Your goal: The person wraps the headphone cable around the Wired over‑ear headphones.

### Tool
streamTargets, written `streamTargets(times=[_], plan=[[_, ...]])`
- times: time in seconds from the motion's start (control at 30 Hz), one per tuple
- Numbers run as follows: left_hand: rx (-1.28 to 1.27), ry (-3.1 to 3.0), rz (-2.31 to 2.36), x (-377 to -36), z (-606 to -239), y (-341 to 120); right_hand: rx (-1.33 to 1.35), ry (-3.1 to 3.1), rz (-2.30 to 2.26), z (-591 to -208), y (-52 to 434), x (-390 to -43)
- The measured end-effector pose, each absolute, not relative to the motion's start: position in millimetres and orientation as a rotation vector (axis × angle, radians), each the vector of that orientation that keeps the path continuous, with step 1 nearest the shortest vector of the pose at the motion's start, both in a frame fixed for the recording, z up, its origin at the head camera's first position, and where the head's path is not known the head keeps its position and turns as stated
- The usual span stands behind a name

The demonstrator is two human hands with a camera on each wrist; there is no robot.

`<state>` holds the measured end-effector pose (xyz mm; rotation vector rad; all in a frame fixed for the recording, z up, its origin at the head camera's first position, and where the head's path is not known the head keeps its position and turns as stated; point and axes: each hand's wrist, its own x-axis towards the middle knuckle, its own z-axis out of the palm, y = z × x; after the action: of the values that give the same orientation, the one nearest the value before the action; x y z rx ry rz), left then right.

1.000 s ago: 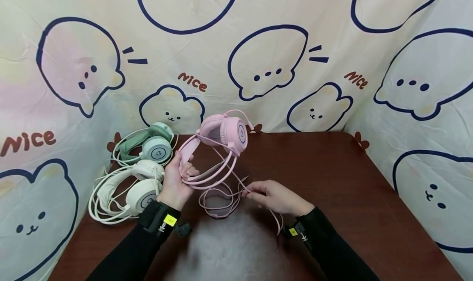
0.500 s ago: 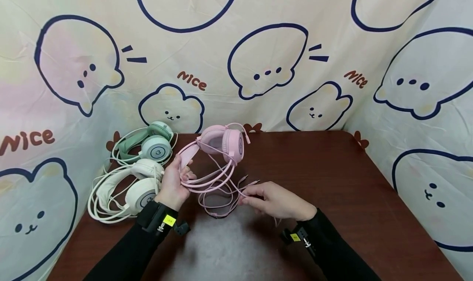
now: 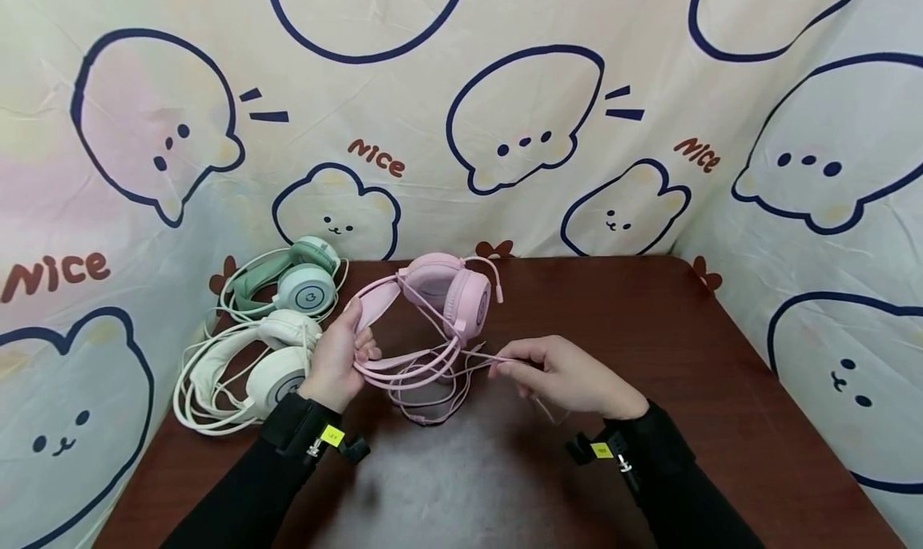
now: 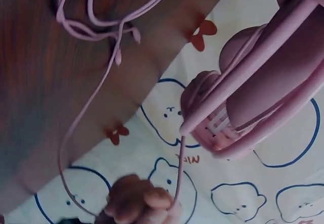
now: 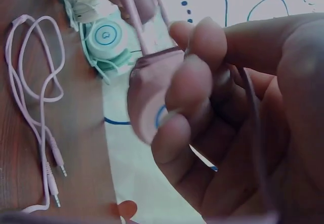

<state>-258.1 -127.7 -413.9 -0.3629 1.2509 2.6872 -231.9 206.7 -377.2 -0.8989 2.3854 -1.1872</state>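
My left hand (image 3: 356, 337) grips the band of a pink headset (image 3: 447, 292), held just above the brown table (image 3: 649, 324) with its ear cups tilted away from me. Its thin pink cable (image 3: 433, 393) hangs down and lies in loops on the table. My right hand (image 3: 515, 365) pinches that cable to the right of the headset, and the stretch between them runs nearly straight. In the left wrist view the pink headset (image 4: 253, 97) fills the right side and the cable (image 4: 91, 107) trails over the wood. The right wrist view shows my curled fingers (image 5: 192, 82) and the cable's jack plugs (image 5: 55, 178).
A green headset (image 3: 296, 280) and a white headset (image 3: 252, 365) lie with their cables at the table's back left, close to my left hand. A cartoon-printed cloth (image 3: 526, 132) hangs behind and at both sides of the table.
The pink headset has come down and shifted right, closer to the table. My right hand has moved right and slightly up, drawing the cable out straighter.
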Motion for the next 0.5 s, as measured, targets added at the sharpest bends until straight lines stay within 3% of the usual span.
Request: streamTargets(times=[0.3, 0.5], plan=[[-0.494, 1.678, 2.71, -262.5, -405.4, -141.6, -0.926, 2.315, -1.296, -355.2, 226.3, -223.4], [-0.378, 1.945, 2.648, -259.1, -397.9, -145.6, -0.979, 2.432, -1.359, -342.9, 235.6, -221.0]])
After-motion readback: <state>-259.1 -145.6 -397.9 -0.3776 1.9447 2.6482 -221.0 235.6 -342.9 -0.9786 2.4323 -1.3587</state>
